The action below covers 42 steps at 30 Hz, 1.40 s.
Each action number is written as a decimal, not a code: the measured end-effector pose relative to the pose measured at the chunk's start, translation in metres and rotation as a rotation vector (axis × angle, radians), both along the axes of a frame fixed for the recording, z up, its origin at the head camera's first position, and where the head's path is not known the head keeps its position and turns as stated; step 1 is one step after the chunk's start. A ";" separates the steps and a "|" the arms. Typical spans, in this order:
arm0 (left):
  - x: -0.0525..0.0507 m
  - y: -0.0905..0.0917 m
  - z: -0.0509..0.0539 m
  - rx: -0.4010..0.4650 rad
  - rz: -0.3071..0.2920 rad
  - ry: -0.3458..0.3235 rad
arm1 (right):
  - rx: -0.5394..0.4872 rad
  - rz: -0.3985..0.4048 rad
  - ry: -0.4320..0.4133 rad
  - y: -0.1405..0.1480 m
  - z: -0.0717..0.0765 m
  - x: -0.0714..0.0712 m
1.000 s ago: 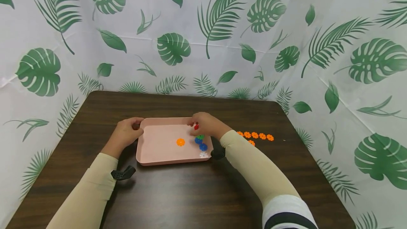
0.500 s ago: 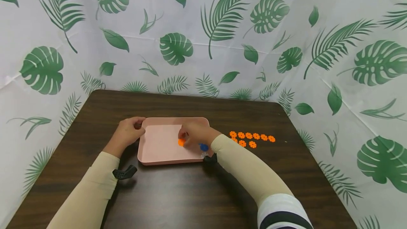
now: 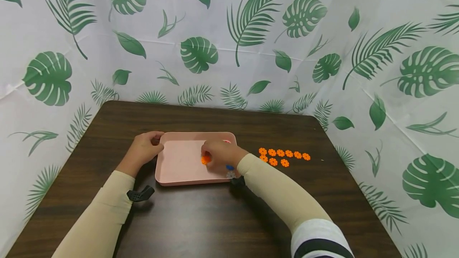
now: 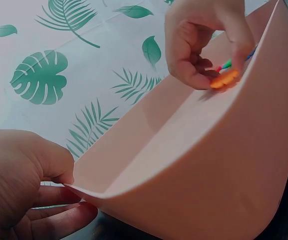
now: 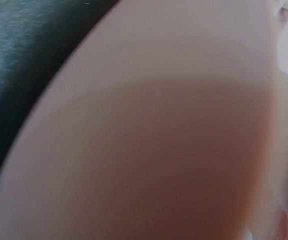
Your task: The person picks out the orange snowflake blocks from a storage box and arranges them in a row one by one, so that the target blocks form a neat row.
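A pink rectangular tray (image 3: 179, 166) lies on the table. My left hand (image 3: 144, 147) grips its left rim near the far corner, and the left wrist view shows the thumb over the edge and fingers under it. Over the tray's middle, my right hand (image 3: 222, 151) pinches an orange flower-shaped disc (image 4: 225, 79) between thumb and finger, tilted, close above the tray floor. Partly behind that hand are a blue disc (image 3: 230, 167), a whitish clear disc (image 3: 230, 174) and a red one (image 3: 227, 141). A green disc (image 4: 227, 64) peeks out in the left wrist view. The tray's blurred wall (image 5: 158, 125) fills the right wrist view.
Several orange flower discs (image 3: 281, 153) lie in two rows on the dark wooden table (image 3: 201, 218), right of the tray. A leaf-patterned white cloth (image 3: 154, 67) hangs behind and beside the table. A black wrist device (image 3: 140, 194) sits on the left forearm.
My right hand has moved left from the tray's right side to its middle and taken hold of the orange disc lying there. The left hand stays on the rim.
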<state>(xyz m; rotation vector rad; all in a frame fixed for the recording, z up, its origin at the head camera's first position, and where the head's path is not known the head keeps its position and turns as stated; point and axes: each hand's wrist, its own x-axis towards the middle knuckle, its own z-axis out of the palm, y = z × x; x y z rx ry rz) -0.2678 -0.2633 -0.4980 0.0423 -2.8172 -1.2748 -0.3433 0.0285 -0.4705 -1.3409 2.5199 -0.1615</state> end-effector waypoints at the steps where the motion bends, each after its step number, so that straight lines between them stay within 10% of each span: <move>1: 0.000 0.000 0.000 0.000 0.000 0.000 | 0.005 -0.003 0.018 0.000 0.001 0.000; 23: -0.002 -0.001 -0.002 -0.016 -0.024 0.023 | -0.119 -0.313 -0.038 0.107 0.033 -0.027; 42: -0.001 0.001 0.001 -0.032 0.000 -0.025 | -0.186 -0.634 -0.064 0.254 0.027 -0.016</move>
